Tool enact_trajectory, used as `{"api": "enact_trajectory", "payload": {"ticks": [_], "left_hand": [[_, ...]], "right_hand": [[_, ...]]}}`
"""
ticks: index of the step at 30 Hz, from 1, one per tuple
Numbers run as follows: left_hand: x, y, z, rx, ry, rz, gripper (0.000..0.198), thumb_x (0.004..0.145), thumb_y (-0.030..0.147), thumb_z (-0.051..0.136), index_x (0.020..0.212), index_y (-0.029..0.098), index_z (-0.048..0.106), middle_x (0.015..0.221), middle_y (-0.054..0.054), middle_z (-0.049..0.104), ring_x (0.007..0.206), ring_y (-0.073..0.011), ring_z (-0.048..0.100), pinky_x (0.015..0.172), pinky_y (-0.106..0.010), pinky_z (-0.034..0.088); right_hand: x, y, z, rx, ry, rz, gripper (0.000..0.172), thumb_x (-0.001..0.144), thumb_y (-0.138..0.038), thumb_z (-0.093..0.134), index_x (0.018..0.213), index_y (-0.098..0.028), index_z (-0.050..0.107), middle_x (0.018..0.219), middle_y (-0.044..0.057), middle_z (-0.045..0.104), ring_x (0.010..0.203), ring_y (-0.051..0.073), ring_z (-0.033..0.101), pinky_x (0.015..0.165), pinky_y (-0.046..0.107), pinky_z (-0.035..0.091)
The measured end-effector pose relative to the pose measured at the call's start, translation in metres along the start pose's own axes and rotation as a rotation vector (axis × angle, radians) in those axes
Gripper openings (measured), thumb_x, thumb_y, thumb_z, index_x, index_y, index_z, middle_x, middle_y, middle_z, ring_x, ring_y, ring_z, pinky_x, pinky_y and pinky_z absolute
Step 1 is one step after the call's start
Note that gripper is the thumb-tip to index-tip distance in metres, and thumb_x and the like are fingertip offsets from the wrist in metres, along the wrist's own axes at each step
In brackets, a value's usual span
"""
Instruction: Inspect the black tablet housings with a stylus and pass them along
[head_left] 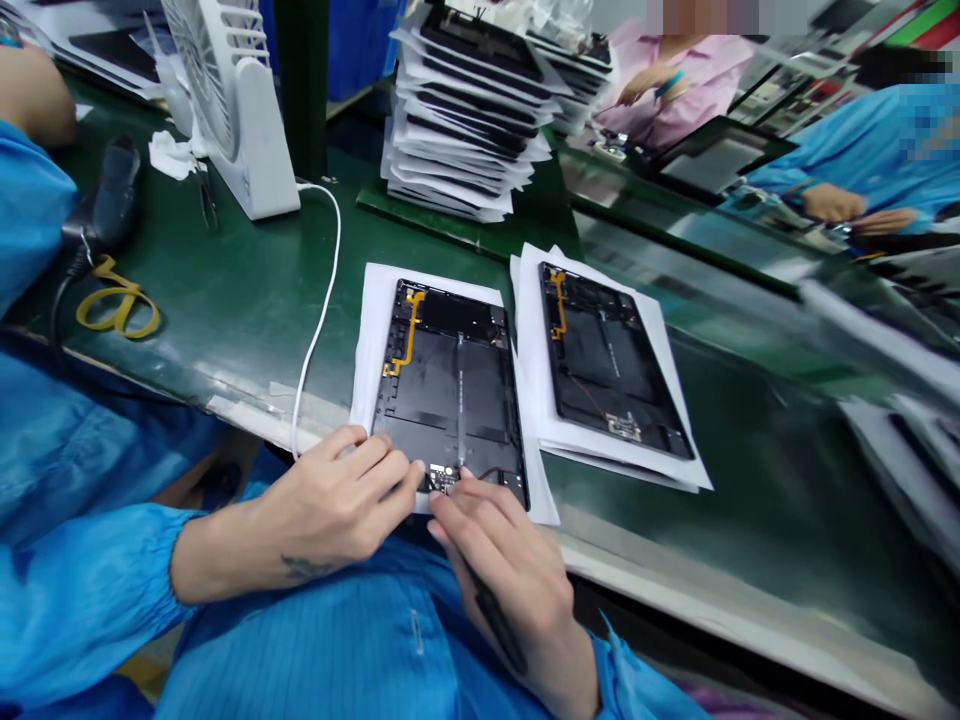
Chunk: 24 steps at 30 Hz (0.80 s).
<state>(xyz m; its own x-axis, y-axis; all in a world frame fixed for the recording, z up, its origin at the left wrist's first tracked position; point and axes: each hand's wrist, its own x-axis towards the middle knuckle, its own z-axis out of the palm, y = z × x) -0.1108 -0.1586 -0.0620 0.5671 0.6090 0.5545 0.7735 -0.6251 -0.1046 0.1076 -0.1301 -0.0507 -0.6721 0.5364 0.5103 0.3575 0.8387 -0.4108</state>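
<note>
An opened tablet housing (pixel 435 385), black inside with an orange flex cable (pixel 409 340), lies on white sheets (pixel 367 310) in front of me. My left hand (pixel 352 490) has its fingers curled over the housing's near left corner, the fingertips beside a small circuit board (pixel 442 478). From the other side, my right hand (pixel 510 560) is closed around a slim black tool (pixel 495 620), held like a pen. Its tip is hidden under the fingers, close to the board. A grey ribbon cable (pixel 461 390) runs down the housing's middle.
A second opened tablet housing (pixel 611 350) lies on paper to the right. Behind stands a tall stack of panels and paper (pixel 472 120). A white fan (pixel 247 120), its white cable (pixel 330 260), tweezers (pixel 206 195) and yellow tape (pixel 120 305) are at left. Other people work nearby.
</note>
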Motion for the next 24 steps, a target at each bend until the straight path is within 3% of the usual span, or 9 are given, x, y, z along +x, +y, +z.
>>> {"api": "enact_trajectory", "payload": {"ticks": [3, 7, 11, 15, 17, 20, 22, 24], "left_hand": [[-0.003, -0.006, -0.003, -0.167, -0.016, -0.072, 0.031, 0.095, 0.004, 0.046, 0.119, 0.009, 0.066, 0.098, -0.011, 0.07, 0.095, -0.0229, 0.068, 0.084, -0.038, 0.054], [-0.001, -0.038, -0.009, -0.563, 0.035, -0.502, 0.049, 0.095, 0.008, 0.043, 0.14, 0.023, 0.058, 0.14, -0.012, 0.06, 0.131, -0.0251, 0.058, 0.103, -0.043, 0.055], [0.01, -0.074, -0.008, -0.949, -0.003, -0.828, 0.059, 0.1, 0.026, 0.055, 0.156, 0.024, 0.037, 0.154, -0.02, 0.047, 0.134, -0.0304, 0.057, 0.088, -0.039, 0.064], [0.025, -0.081, 0.001, -1.307, 0.103, -1.005, 0.069, 0.097, 0.038, 0.065, 0.157, 0.022, 0.034, 0.153, -0.029, 0.043, 0.12, -0.0288, 0.067, 0.074, -0.035, 0.065], [0.033, -0.077, 0.006, -1.351, 0.088, -1.049, 0.068, 0.096, 0.042, 0.065, 0.154, 0.02, 0.038, 0.141, -0.026, 0.057, 0.11, -0.0259, 0.072, 0.074, -0.035, 0.064], [0.048, -0.075, 0.012, -1.233, -0.137, -0.996, 0.051, 0.096, 0.048, 0.058, 0.13, 0.011, 0.061, 0.111, -0.017, 0.074, 0.098, -0.0258, 0.074, 0.079, -0.036, 0.062], [0.064, -0.084, 0.013, -1.072, -0.232, -0.928, 0.043, 0.09, 0.049, 0.06, 0.106, 0.01, 0.07, 0.096, -0.013, 0.076, 0.092, -0.0285, 0.073, 0.078, -0.037, 0.06], [0.089, -0.104, 0.009, -0.93, -0.21, -0.866, 0.035, 0.083, 0.045, 0.064, 0.092, 0.012, 0.071, 0.089, -0.01, 0.075, 0.089, -0.0299, 0.071, 0.079, -0.038, 0.056]], "right_hand": [[0.001, 0.004, -0.001, 0.172, 0.107, 0.16, 0.023, 0.092, -0.005, 0.059, 0.105, -0.021, 0.07, 0.088, 0.005, 0.073, 0.089, 0.021, 0.071, 0.082, 0.036, 0.06], [0.005, 0.012, -0.002, 0.305, 0.255, 0.33, 0.017, 0.094, -0.012, 0.06, 0.096, -0.023, 0.073, 0.09, 0.005, 0.074, 0.089, 0.02, 0.072, 0.078, 0.033, 0.059], [0.009, 0.019, -0.003, 0.388, 0.272, 0.362, 0.015, 0.096, -0.02, 0.061, 0.093, -0.024, 0.075, 0.087, 0.004, 0.075, 0.082, 0.018, 0.072, 0.07, 0.027, 0.059], [0.009, 0.024, -0.003, 0.442, 0.267, 0.357, 0.017, 0.097, -0.029, 0.062, 0.091, -0.024, 0.077, 0.082, 0.003, 0.074, 0.075, 0.017, 0.072, 0.066, 0.024, 0.058], [0.008, 0.025, -0.002, 0.456, 0.29, 0.358, 0.018, 0.097, -0.031, 0.061, 0.09, -0.024, 0.077, 0.08, 0.002, 0.074, 0.073, 0.016, 0.071, 0.066, 0.023, 0.058], [0.006, 0.028, -0.002, 0.462, 0.326, 0.326, 0.019, 0.098, -0.031, 0.059, 0.093, -0.024, 0.076, 0.079, 0.002, 0.073, 0.071, 0.016, 0.071, 0.066, 0.022, 0.058], [0.003, 0.03, -0.006, 0.461, 0.331, 0.271, 0.018, 0.099, -0.029, 0.058, 0.095, -0.024, 0.075, 0.081, 0.003, 0.073, 0.074, 0.016, 0.071, 0.069, 0.023, 0.059], [-0.002, 0.035, -0.013, 0.451, 0.356, 0.197, 0.016, 0.098, -0.026, 0.058, 0.098, -0.024, 0.074, 0.084, 0.003, 0.074, 0.077, 0.016, 0.072, 0.071, 0.023, 0.059]]}}
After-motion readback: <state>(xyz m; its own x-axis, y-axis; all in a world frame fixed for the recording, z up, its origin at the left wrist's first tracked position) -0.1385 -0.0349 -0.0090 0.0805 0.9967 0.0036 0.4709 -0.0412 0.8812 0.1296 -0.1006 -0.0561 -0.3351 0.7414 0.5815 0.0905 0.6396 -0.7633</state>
